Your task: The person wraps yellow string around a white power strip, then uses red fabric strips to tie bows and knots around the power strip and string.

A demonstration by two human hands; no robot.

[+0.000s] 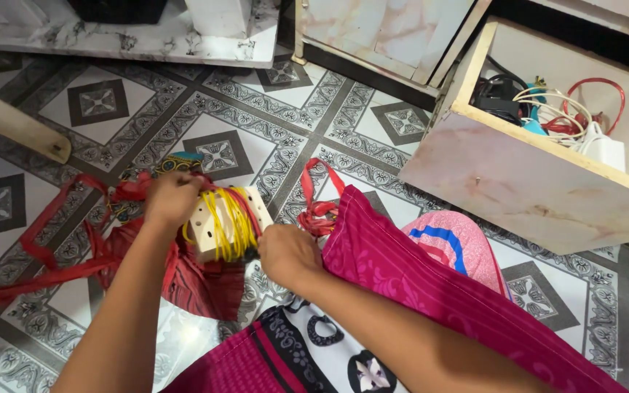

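Cardboard piece (216,218) wound with yellow cord (226,225) — sitting low over the patterned tile floor (271,124), roughly centre of view, between both hands. Left hand (172,198) clamped on its upper left edge, fingers curled round the card. Right hand (287,255) closed at the lower right corner, fingertips hidden underneath, so can't tell exactly what's pinched there, card or cord. Just beneath and to the left, dark red cloth (202,287) with red ribbon strips (52,247) trailing out across the tiles. Another knot of red ribbon (318,215) just right of the card, touching bright pink fabric (431,284) draped under the right forearm. Farther out, upper right — open pale drawer (533,189) resting on the floor, stuffed with a tangle of cables (555,109), white, red and black, plus a white charger block (606,149). Wooden stick (12,120) poking in from the left edge, well apart from everything.
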